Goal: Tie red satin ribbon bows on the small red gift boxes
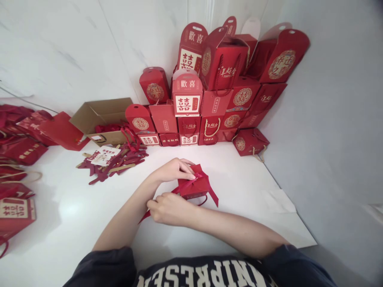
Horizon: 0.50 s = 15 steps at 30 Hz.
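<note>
A small red gift box point(191, 194) stands on the white table in front of me, with a pinkish-red ribbon point(213, 194) crossing its top. My left hand point(176, 170) rests against the far left of the box, its thumb and fingers pinched on the ribbon near the knot. Crossed over to the left and nearer to me, my right hand point(169, 208) is closed around the ribbon's other end. A tail of that ribbon sticks out below its fingers. At the box's near side a dark red cord loop shows, partly behind my right forearm.
Stacked red gift boxes point(188, 104) line the wall at the back. An open cardboard box point(104, 109) stands left of them, before it a pile of dark red strips point(127, 161) with a white card point(105, 155). More red boxes point(18, 215) crowd the left edge. A grey wall bounds the right.
</note>
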Each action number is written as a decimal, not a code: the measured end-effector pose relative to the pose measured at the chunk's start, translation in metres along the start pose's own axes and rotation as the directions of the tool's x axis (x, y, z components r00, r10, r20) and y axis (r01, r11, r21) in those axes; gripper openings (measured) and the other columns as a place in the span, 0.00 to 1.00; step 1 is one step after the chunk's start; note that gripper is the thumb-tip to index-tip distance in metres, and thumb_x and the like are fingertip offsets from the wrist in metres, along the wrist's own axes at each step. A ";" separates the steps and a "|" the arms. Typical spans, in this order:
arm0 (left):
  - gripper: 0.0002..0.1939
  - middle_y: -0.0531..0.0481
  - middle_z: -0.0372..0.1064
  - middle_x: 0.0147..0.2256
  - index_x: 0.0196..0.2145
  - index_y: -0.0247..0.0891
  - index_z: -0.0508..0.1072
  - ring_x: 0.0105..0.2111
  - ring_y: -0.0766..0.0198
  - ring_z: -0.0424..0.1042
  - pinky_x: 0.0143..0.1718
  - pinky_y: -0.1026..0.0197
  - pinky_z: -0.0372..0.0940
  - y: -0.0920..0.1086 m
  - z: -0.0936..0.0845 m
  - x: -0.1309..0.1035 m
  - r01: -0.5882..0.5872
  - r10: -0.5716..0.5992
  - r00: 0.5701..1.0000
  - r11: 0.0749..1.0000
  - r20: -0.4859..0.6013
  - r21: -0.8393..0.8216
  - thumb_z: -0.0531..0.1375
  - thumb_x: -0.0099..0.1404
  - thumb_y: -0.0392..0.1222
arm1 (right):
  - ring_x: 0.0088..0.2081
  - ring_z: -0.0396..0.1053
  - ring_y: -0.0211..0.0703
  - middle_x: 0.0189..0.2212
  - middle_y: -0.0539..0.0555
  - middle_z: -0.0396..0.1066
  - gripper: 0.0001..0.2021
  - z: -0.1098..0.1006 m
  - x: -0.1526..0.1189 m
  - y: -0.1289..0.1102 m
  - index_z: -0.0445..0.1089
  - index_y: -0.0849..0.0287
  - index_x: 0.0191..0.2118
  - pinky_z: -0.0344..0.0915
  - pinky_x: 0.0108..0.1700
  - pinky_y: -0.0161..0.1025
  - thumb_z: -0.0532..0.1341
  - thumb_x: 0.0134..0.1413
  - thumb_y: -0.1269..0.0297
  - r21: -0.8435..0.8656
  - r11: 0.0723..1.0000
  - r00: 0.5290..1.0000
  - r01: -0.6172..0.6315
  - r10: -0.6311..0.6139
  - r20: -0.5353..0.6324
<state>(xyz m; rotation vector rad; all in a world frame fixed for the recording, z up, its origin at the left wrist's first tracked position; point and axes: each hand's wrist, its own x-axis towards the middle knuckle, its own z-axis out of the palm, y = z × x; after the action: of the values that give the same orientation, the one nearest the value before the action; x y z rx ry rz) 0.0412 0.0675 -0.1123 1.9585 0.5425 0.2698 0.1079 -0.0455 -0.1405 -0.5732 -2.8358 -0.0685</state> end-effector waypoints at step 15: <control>0.07 0.47 0.76 0.31 0.29 0.35 0.79 0.40 0.60 0.73 0.47 0.58 0.67 -0.010 0.005 -0.002 -0.065 0.066 0.996 0.998 -0.055 0.028 0.65 0.57 0.42 | 0.53 0.61 0.47 0.47 0.58 0.66 0.10 -0.039 -0.088 0.092 0.67 0.57 0.35 0.56 0.58 0.51 0.54 0.63 0.58 0.726 0.555 0.653 -0.407 0.732 -0.193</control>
<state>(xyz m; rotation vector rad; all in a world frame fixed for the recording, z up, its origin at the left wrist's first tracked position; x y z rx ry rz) 0.0396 0.0662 -0.1233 2.0009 0.5210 0.3615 0.2309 0.0026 -0.1244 -1.1215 -1.8448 0.7413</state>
